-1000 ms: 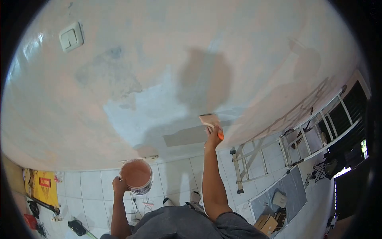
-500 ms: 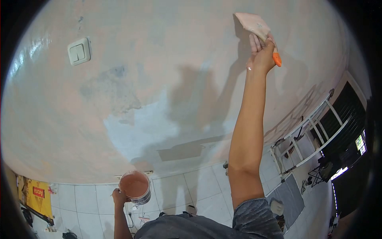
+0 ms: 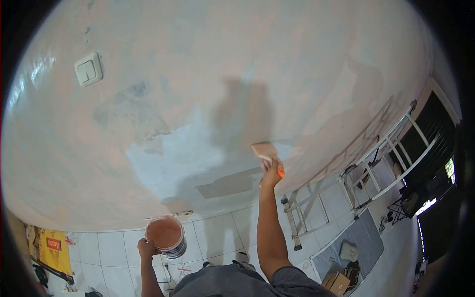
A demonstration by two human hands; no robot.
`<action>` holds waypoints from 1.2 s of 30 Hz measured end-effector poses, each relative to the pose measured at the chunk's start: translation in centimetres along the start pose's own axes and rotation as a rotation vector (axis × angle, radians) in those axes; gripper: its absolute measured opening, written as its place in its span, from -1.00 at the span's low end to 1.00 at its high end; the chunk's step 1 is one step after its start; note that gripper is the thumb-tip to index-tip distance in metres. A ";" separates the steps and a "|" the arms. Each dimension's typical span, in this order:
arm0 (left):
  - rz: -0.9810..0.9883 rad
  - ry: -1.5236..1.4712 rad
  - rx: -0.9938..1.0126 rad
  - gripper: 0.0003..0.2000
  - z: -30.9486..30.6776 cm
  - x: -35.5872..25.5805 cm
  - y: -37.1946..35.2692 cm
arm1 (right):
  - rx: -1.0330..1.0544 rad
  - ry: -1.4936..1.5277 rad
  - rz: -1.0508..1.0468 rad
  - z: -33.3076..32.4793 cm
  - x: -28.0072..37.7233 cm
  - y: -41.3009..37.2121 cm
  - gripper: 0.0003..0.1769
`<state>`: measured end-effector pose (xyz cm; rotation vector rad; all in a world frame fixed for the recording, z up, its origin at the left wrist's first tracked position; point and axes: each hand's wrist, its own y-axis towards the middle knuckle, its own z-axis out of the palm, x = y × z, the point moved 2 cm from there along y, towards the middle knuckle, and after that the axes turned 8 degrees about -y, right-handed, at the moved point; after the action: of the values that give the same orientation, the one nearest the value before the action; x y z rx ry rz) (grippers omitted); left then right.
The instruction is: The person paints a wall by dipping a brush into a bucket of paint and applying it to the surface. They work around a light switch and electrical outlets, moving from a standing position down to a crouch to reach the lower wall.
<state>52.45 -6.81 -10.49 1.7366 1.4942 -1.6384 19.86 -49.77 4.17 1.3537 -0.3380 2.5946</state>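
My left hand (image 3: 147,248) is closed on the rim of a round paint bucket (image 3: 174,250), which holds pinkish-brown paint (image 3: 165,232). In my right hand (image 3: 270,175) is a wide paintbrush (image 3: 264,150) with an orange handle end, its paint-coated head up against the wall (image 3: 297,79). The wall has patchy pink and pale-grey paint. Left of the brush lie a pale bluish area and a darker grey strip (image 3: 225,183) low on the wall. My shadow falls across this part.
A light switch (image 3: 89,69) is at the upper left of the wall. To the right stands a metal ladder (image 3: 377,180), with a grey mat (image 3: 372,237) and a cardboard box (image 3: 336,283) near it. A yellow box (image 3: 53,249) and cables lie on the tiled floor (image 3: 116,252).
My right hand has brought the brush down and to the left, from high on the wall to beside the pale area. The bucket stays in my left hand, nearly unmoved.
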 end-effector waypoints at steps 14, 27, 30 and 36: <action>0.013 -0.051 -0.003 -0.71 2.9 -3.0 -2.0 | 0.486 0.347 -0.623 20.6 27.7 -2.6 -0.63; -0.053 -0.054 0.066 -0.67 1.0 -1.7 -2.7 | 0.217 0.041 -0.197 9.2 -0.9 -9.9 -0.66; -0.036 -0.060 0.038 -0.69 0.1 -1.5 -2.2 | 0.138 -0.037 -0.113 7.1 -2.5 -11.6 -0.70; -0.053 -0.068 -0.006 -0.69 -0.8 -2.3 -3.1 | 0.203 -0.097 -0.132 13.2 4.7 -10.3 -0.75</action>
<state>50.81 -5.98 -7.04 1.6348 1.5250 -1.6995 30.37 -43.46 16.51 1.5150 0.0032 2.5145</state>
